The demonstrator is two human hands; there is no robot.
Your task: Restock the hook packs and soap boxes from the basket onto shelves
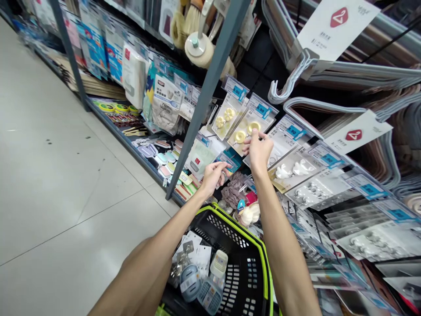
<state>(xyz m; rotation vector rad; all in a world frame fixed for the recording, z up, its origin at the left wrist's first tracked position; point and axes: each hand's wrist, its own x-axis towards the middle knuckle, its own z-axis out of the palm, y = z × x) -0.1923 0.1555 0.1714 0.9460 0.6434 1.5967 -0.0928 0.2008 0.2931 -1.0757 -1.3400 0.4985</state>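
My right hand (258,149) reaches up to a hanging pack of gold-coloured round hooks (246,129) on a store peg, its fingers pinched on the pack's lower edge. My left hand (215,175) is lower and to the left, its fingers curled near a blue-labelled pack (230,161) on the rack; whether it grips the pack I cannot tell. Below my forearms is a black shopping basket with a green rim (259,250), and several small packaged goods (200,274) lie in it.
A grey slanted shelf upright (210,87) crosses just left of my hands. Pegs with hook packs and blue price tags (329,175) fill the right side, with white hangers (296,74) above. A low shelf of small goods (158,153) runs along the left, beside a light tiled floor (49,175).
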